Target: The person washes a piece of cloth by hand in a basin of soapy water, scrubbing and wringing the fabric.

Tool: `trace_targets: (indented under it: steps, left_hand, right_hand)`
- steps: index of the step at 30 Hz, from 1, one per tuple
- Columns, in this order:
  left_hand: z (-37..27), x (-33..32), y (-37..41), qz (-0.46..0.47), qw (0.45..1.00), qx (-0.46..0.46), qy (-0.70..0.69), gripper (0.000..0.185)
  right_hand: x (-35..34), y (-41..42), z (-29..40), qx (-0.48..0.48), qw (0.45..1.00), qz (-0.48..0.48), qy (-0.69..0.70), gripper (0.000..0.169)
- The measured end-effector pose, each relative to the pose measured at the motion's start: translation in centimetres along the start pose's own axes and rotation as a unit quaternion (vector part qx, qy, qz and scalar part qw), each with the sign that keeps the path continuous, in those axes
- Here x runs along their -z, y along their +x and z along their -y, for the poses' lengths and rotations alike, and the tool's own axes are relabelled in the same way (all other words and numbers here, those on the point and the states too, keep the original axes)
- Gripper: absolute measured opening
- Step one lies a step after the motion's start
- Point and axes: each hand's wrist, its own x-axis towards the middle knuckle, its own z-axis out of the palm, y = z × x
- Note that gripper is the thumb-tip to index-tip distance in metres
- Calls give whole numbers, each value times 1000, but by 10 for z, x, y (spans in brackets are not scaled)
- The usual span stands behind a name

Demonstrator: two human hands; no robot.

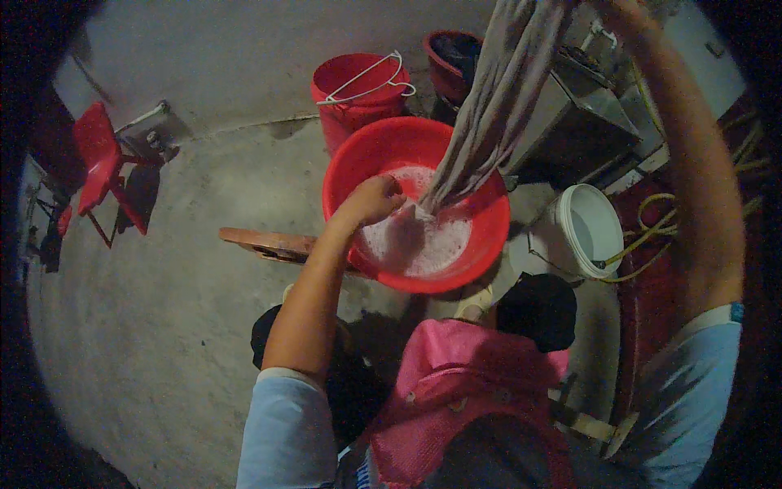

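A long, wet grey cloth [504, 104] hangs from the top edge down into a red plastic basin [489, 244]. My right hand [617, 11], partly cut off by the top edge, is raised and holds the cloth's upper end. Its lower end touches white soap suds [446, 241] on the water. My left hand [377, 198] is over the basin's left side, just above the suds, with its fingers curled. Whether anything is inside those fingers is hidden.
Behind the basin stand a red bucket [348, 119] with a white hanger [366, 82] across it and a dark red tub [437, 67]. A white bucket [565, 208] with a yellow hose [635, 241] is at right. A wooden piece [269, 238] projects left; a red chair [98, 159] stands farther off.
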Motion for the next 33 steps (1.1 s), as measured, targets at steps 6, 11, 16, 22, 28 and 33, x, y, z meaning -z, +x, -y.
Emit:
trace_targets:
  steps: [6, 11, 16, 22, 28, 33]
  left_hand:
    - [-2, -1, -7, -27, 999, -15, -34, 25]
    - [0, -2, -6, -10, 1000, -10, -17, 24]
    - [-10, 3, -6, -4, 1000, 9, -1, 24]
    - [-2, -14, 0, 33, 999, -11, -7, 28]
    - [3, -27, -4, -6, 994, -13, -113, 40]
    - [-10, -47, 3, 64, 894, 153, -417, 62]
  right_hand:
    - [-6, -10, 7, 27, 999, -2, -41, 27]
    - [0, -17, 21, 62, 996, -20, -65, 26]
    - [19, -17, 61, 127, 989, -54, -56, 25]
    - [28, -21, 95, 202, 975, -65, -67, 24]
    - [-108, -9, -50, 331, 746, 48, -576, 22]
    - [-195, -77, -134, -8, 999, 19, 24, 22]
